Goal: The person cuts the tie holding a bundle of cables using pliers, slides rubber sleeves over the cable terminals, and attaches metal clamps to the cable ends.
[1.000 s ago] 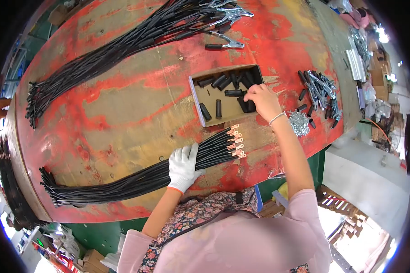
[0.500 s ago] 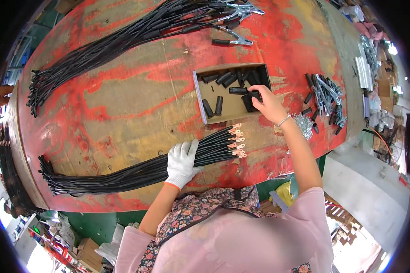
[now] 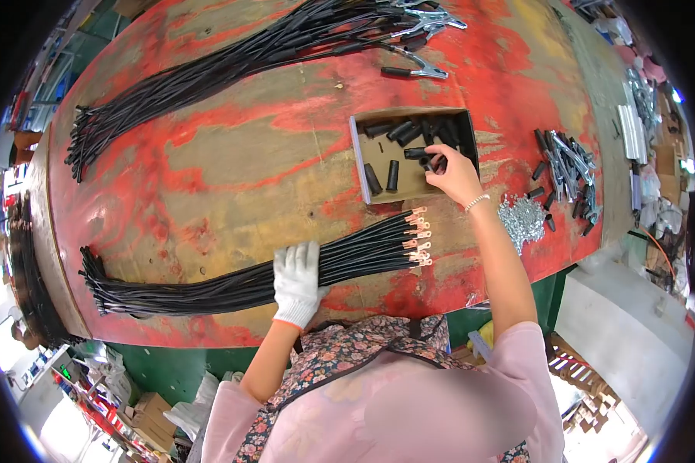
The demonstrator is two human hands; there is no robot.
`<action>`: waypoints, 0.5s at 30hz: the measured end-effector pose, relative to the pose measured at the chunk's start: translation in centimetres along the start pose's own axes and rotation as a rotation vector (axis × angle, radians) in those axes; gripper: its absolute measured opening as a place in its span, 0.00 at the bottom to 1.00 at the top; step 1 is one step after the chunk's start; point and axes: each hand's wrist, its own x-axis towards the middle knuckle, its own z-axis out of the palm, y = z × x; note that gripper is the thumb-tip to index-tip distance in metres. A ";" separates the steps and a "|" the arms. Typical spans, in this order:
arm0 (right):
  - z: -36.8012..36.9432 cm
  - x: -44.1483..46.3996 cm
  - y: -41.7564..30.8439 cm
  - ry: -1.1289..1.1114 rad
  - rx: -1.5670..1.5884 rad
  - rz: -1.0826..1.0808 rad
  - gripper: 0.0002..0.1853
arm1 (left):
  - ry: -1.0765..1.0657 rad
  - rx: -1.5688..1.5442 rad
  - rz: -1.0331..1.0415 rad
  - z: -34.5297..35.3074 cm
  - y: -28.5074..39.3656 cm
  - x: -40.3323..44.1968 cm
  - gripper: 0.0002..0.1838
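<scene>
My left hand (image 3: 296, 284), in a white glove, lies across a bundle of black cables (image 3: 208, 295) with its fingers over the far side and its thumb on the near side. Copper ring terminals (image 3: 418, 239) tip the cables' right end. Bare, with a beaded bracelet at the wrist, my right hand (image 3: 457, 179) reaches into a shallow cardboard box (image 3: 409, 193). Thumb and fingers there are closed on a black sleeve (image 3: 440, 163), partly hidden by the fingers. Other black sleeves (image 3: 393, 175) lie loose in the box.
Beyond the box, black cables (image 3: 232, 73) with metal clamps (image 3: 428, 23) stretch over the worn red table (image 3: 286, 139). Right of my right forearm are a heap of small silvery parts (image 3: 522, 220) and a pile of clamps with black grips (image 3: 570, 166).
The view has shifted, so the table sits further right. My left hand has slid left along the cables, away from the terminals. My right hand stays in the box, fingers closed around a sleeve.
</scene>
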 end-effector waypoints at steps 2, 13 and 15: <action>0.7 -0.2 -0.3 0.058 -0.147 -0.183 0.13 | 0.015 0.045 0.023 -0.2 -1.5 -1.1 0.54; 2.7 2.9 -1.1 -0.192 -0.125 -0.547 0.09 | -0.108 0.120 0.027 -0.1 -2.3 0.5 0.31; 2.7 3.2 -0.5 -0.252 -0.191 -0.610 0.10 | -0.154 0.116 0.007 -0.3 -2.1 0.8 0.29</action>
